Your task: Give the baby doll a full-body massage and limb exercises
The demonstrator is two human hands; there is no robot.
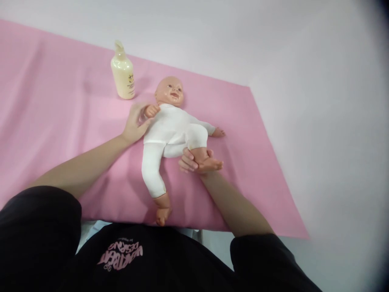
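Though creased, pink cover [249, 170] beneath the doll [172, 123]; pale wall [212, 32] beyond.

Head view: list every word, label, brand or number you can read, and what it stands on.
"HEARTBEAT": seemingly, in pink letters on the black shirt; stylized, so uncertain.
"DESIRING": seemingly, in the same pink print.
Small line beside that print: too small to read.
Lettering on the pump bottle: too small and blurred to read.

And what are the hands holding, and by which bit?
The doll: the right hand holds it around one ankle. The left hand is curled by its fist; whether it grips there too, I can't tell.
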